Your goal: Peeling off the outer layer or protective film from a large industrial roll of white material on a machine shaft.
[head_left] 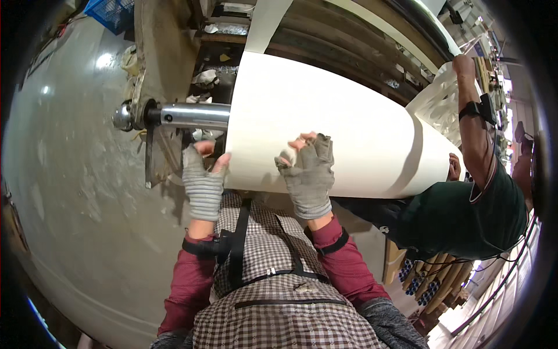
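A large roll of white sheet material (325,116) lies across in front of me on a shiny metal shaft (197,115). At its left end, my left hand (204,174) in a grey fingerless work glove has its thumb at the roll's edge, apart from the bent fingers. Over the roll's near face, my right hand (308,171) in a matching dirty glove has its fingers curled toward the thumb. A small pale bit (288,155) shows between them; its kind I cannot make out.
On the right, a co-worker in a dark green shirt (476,215) has one hand (454,167) at the roll's far end and the other raised by crumpled white sheet (442,96). A metal frame (165,58) holds the shaft. A blue crate (110,13) stands at far left.
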A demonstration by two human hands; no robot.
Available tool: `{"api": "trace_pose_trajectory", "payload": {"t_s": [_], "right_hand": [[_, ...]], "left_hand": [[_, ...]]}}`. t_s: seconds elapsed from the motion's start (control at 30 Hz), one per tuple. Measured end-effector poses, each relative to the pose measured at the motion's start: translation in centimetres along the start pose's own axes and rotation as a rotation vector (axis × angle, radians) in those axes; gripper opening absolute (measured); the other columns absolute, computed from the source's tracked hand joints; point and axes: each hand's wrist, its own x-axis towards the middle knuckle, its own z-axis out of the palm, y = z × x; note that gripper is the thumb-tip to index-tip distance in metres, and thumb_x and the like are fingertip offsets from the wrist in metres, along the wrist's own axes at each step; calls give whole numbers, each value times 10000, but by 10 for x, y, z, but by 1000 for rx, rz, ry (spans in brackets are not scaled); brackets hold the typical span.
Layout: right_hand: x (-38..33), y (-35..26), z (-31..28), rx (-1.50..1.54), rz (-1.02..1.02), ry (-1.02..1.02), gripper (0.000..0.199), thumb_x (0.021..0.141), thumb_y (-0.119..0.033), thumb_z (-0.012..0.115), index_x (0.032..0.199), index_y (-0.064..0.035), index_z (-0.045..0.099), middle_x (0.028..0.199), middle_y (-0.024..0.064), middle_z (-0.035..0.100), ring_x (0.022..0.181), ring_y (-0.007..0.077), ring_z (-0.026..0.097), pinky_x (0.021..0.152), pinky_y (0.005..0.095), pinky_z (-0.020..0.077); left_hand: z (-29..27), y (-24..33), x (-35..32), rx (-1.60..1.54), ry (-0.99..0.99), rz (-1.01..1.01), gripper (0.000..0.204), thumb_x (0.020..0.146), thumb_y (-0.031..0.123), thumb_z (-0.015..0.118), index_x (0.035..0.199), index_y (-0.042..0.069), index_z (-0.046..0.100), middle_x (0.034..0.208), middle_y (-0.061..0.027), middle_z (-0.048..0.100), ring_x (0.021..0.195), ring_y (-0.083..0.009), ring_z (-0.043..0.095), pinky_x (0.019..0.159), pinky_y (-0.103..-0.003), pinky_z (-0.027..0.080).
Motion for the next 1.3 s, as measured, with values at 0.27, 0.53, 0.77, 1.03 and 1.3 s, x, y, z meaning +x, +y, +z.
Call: {"api": "trace_pose_trajectory", "payload": {"t_s": [0.27, 0.53, 0.77, 1.03, 1.3], "right_hand": [[19, 5, 30, -297, 27, 103, 660, 756, -435, 641, 1312, -106, 503, 1448, 137, 372, 1370, 325, 281, 1117, 477, 96], [19, 10, 32, -265, 38, 112, 606, 783, -323, 614, 1353, -182, 463, 1467, 105, 373, 1355, 326, 321, 1122, 494, 100], [20, 4, 26, -252, 90, 97, 526, 826, -301, 550, 1341, -227, 480, 1452, 86, 395, 1340, 322, 348, 1084, 530, 182], [17, 9, 29, -254, 68, 195, 530, 721, -155, 635, 1242, -214, 561, 1417, 35, 430, 1317, 238, 371, 1100, 469, 161], [21, 22, 59, -258, 11, 325, 492, 789, -254, 577, 1278, -199, 547, 1457, 32, 385, 1361, 212, 319, 1113, 459, 188]], "left_hand": [[35, 43, 108, 479, -341, 635, 443, 802, 179, 648, 1213, 40, 561, 1352, -116, 483, 1251, -326, 432, 1017, -430, 372], [50, 47, 170, 618, -730, 737, 643, 732, 323, 681, 1302, 95, 489, 1403, -97, 430, 1305, -281, 380, 1033, -507, 314], [73, 57, 210, 500, -816, 802, 342, 874, 206, 545, 1169, 45, 608, 1233, -137, 565, 1099, -280, 549, 963, -373, 408], [66, 56, 187, 593, -869, 976, 457, 897, 252, 536, 1317, 73, 511, 1380, -144, 466, 1265, -314, 440, 1009, -410, 371], [84, 37, 140, 756, -518, 1033, 467, 883, 323, 532, 1271, 63, 540, 1327, -167, 507, 1228, -333, 469, 998, -451, 367]]}}
